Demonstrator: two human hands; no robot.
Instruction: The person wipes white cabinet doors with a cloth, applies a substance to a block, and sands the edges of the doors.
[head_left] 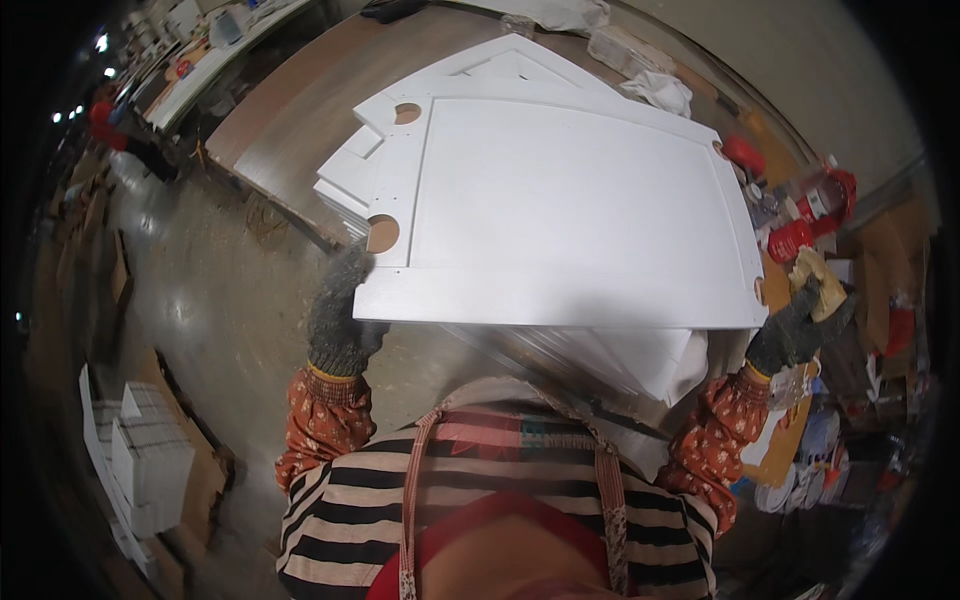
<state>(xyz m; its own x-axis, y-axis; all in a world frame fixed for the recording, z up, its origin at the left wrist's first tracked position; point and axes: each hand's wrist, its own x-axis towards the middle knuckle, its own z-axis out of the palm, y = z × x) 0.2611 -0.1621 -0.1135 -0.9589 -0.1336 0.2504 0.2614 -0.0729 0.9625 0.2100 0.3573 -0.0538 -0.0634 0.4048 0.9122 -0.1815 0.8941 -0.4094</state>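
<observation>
Currently: white panel [580, 200] atop stacked panels [347, 180], near edge overhanging. Left hand [343, 312] at its left near corner; finger spread hidden, can't tell. Right hand [795, 328] beside right near corner, fingers holding tan pad [825, 283]. Floor [240, 300] leftward; red jar [790, 240] crowds right edge.

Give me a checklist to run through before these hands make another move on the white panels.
1. Both hands gloved: ok, the left hand and right hand wear dark knit.
2. Left hand at the near left corner of the top white panel: ok.
3. Right hand free: not ok, it holds a pale yellow wad.
4. Top white panel squared up with the panels beneath: not ok, they lie skewed.
5. Top white panel fully supported: cannot tell, its underside is hidden.
</observation>
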